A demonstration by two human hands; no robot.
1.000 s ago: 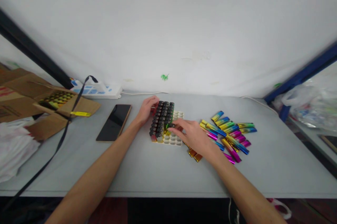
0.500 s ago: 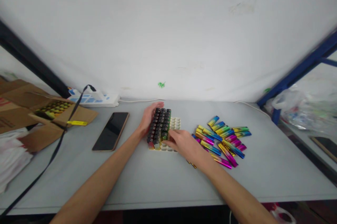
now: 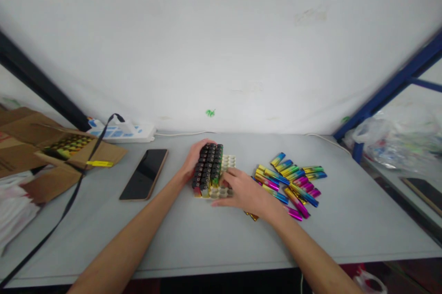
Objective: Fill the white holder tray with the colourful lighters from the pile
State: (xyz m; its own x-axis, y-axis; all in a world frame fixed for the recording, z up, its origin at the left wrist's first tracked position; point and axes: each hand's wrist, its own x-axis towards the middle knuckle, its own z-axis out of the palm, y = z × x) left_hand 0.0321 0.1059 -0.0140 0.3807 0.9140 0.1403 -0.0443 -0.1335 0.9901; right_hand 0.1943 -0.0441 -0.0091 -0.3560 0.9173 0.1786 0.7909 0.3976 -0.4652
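Note:
A pale tray (image 3: 228,161) with rows of round pockets lies on the table. Its left part is filled with upright black-topped pieces (image 3: 208,165) that look like lighters, packed in rows. Along their left side my left hand (image 3: 194,159) is cupped, its fingers curled around the far corner. Over the tray's near right part is my right hand (image 3: 238,190), thumb stretched out apart from the bent fingers; I see nothing held in it. By the row's near end a yellow piece (image 3: 214,182) shows. Right of this hand lies a loose pile of shiny yellow, blue and pink lighter-like pieces (image 3: 293,179).
A phone (image 3: 145,174) lies left of the tray. Farther left stand a power strip (image 3: 138,132) and an open cardboard box (image 3: 100,152) with yellow-and-black pieces inside. A dark strap (image 3: 78,188) crosses the left side. Plastic bags (image 3: 386,139) sit beyond the blue frame (image 3: 393,93).
My right hand's thumb has spread away from the fingers and sits lower, over the tray's near edge. The left hand stays against the black-topped lighters. The view has shifted slightly.

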